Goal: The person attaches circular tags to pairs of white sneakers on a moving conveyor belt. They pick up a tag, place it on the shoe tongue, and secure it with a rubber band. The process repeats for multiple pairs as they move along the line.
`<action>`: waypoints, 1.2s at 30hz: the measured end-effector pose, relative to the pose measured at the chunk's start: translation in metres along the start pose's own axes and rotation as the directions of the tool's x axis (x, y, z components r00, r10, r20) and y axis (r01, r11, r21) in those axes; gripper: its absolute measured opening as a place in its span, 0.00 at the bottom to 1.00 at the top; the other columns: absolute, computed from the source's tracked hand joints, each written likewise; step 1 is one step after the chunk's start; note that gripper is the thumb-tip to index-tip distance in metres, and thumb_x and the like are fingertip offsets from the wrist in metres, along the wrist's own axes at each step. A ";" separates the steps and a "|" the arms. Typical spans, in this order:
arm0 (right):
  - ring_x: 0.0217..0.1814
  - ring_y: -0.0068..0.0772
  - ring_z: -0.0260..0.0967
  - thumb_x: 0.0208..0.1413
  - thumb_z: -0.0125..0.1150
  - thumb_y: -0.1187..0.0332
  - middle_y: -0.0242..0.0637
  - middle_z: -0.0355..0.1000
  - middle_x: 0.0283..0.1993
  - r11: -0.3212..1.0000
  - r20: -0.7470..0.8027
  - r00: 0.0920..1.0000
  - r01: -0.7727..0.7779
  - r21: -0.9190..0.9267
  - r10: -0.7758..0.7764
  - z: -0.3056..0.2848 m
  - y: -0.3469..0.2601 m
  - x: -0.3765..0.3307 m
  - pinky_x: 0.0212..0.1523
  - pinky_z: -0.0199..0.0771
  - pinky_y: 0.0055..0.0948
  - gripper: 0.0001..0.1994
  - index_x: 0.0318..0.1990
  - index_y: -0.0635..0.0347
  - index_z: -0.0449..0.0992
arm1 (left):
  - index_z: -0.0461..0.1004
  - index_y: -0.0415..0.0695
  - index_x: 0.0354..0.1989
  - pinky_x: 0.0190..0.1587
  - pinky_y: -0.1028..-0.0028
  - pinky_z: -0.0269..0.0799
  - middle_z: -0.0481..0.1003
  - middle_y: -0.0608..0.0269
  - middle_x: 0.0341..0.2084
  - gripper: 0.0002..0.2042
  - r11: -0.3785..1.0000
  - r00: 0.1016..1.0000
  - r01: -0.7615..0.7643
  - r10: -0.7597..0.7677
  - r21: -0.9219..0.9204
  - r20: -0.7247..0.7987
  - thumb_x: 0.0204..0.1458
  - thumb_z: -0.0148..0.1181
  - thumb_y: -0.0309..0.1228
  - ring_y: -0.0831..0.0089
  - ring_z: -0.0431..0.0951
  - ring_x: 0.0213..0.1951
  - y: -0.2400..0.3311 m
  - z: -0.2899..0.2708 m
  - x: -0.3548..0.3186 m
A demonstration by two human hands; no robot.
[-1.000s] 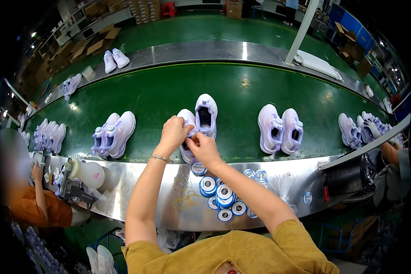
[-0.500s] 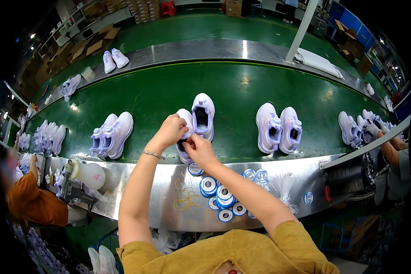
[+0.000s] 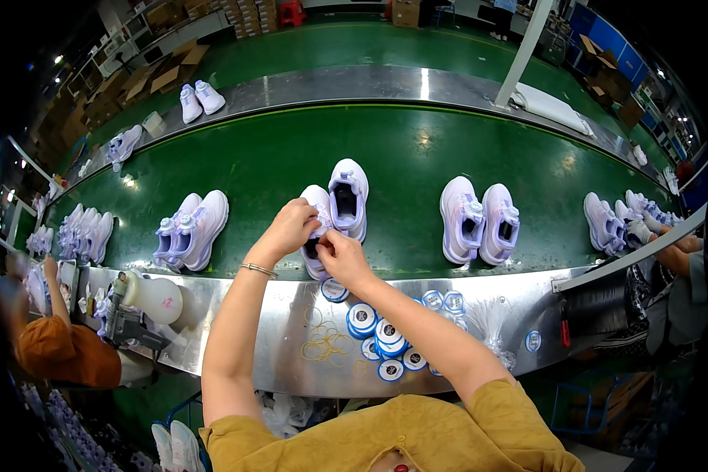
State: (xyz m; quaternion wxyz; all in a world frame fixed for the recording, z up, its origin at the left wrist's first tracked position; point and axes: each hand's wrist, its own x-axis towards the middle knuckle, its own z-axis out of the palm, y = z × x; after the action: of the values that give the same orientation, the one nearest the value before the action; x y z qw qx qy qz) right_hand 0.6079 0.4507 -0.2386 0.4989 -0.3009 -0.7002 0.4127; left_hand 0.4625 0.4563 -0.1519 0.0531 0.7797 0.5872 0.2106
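A pair of white-and-lilac sneakers stands in front of me on the green surface, toes pointing away. Over the laces of the left sneaker [image 3: 315, 196] my left hand [image 3: 291, 226] is closed in a pinch. My right hand [image 3: 343, 256] is closed too, its fingertips pinched close to the left ones at that sneaker's opening. Whatever small thing the fingers hold is hidden. Beside them, the right sneaker [image 3: 350, 172] is untouched. Below my right wrist lies a round blue-and-white tag [image 3: 334, 291], and more round tags [image 3: 362, 317] are piled by my forearm.
Yellow rubber bands [image 3: 325, 344] and clear plastic strands [image 3: 489, 322] lie on the metal ledge [image 3: 283, 370]. More sneaker pairs stand to the left [image 3: 199, 228] and right [image 3: 480, 223]. A grey device [image 3: 126, 318] with a white container [image 3: 159, 300] is at left. Co-workers sit at both sides.
My hands stay pinched at the left sneaker with hardly any movement. At the far left, a co-worker's arm has shifted; at the far right, another person's hands have moved slightly.
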 end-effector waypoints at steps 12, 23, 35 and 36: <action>0.27 0.45 0.70 0.49 0.57 0.76 0.46 0.71 0.28 0.991 0.037 0.993 0.115 -0.062 -0.113 0.004 0.000 0.004 0.28 0.69 0.35 0.04 0.31 0.66 0.70 | 0.74 0.34 0.26 0.29 0.68 0.68 0.71 0.53 0.23 0.15 0.957 0.953 0.289 -0.290 -0.025 -0.084 0.44 0.68 0.36 0.65 0.73 0.26 -0.001 0.003 -0.005; 0.35 0.55 0.69 0.49 0.54 0.76 0.50 0.70 0.31 0.994 0.170 0.979 0.110 0.009 -0.110 -0.003 -0.010 -0.003 0.36 0.69 0.44 0.03 0.31 0.66 0.69 | 0.74 0.35 0.33 0.35 0.67 0.67 0.70 0.55 0.27 0.11 0.999 0.979 -0.038 0.030 -0.034 -0.202 0.43 0.66 0.27 0.60 0.69 0.32 0.000 0.005 -0.024; 0.33 0.54 0.69 0.49 0.54 0.75 0.49 0.70 0.30 0.990 0.164 0.976 0.142 0.023 -0.144 -0.002 -0.011 -0.004 0.35 0.69 0.43 0.03 0.31 0.67 0.68 | 0.74 0.34 0.38 0.36 0.70 0.70 0.70 0.56 0.30 0.15 0.999 0.994 -0.014 0.009 -0.052 -0.112 0.42 0.67 0.26 0.64 0.71 0.33 0.004 -0.010 -0.027; 0.31 0.51 0.70 0.50 0.55 0.74 0.48 0.70 0.29 0.990 0.166 0.976 0.136 0.026 -0.139 -0.001 -0.011 -0.003 0.33 0.70 0.42 0.04 0.30 0.66 0.68 | 0.75 0.34 0.38 0.36 0.70 0.70 0.70 0.57 0.29 0.15 0.999 0.995 -0.010 0.006 -0.040 -0.101 0.41 0.67 0.27 0.65 0.71 0.32 0.004 -0.013 -0.027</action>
State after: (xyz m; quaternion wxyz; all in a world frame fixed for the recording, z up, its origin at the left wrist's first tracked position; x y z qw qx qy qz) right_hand 0.6095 0.4429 -0.2300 0.4677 -0.2124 -0.7559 0.4060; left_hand 0.4551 0.4281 -0.1460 0.0383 0.7693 0.5815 0.2617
